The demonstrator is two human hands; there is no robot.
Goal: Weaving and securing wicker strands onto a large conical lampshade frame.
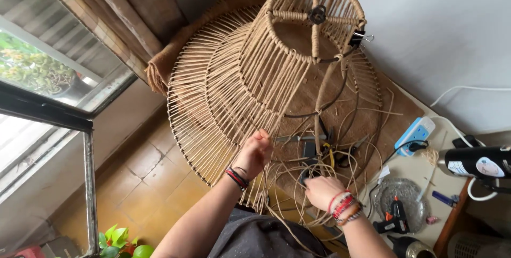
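the left hand (254,154) is clenched on strands of cord at the lower rim of a large tiered lampshade frame (250,77), most of it wound in tan cord, which stands tilted on a woven mat (298,55) over the counter (410,170), its small top ring turned toward the camera. gripping the rim there seems to steady the frame and keep the wound strands taut. the right hand (322,191) is lower and to the right, fingers curled down into a tangle of loose cord (298,175) lying under the open side of the frame; whether it grasps a strand or something dark beneath, i cannot tell. both wrists carry several bracelets.

one black binder clip (357,38) bites the top ring, likely to pin a cord end. under the frame lie pliers with yellow handles (330,156). to the right on the counter: one blue-and-white power strip (415,134) with a plug in it, one small black glue gun (394,216) resting on a round glass dish (410,191), one blue lighter (443,199), and one black heat gun (474,162) at the edge. a potted plant (120,239) sits on the tiled floor by the window (42,77).
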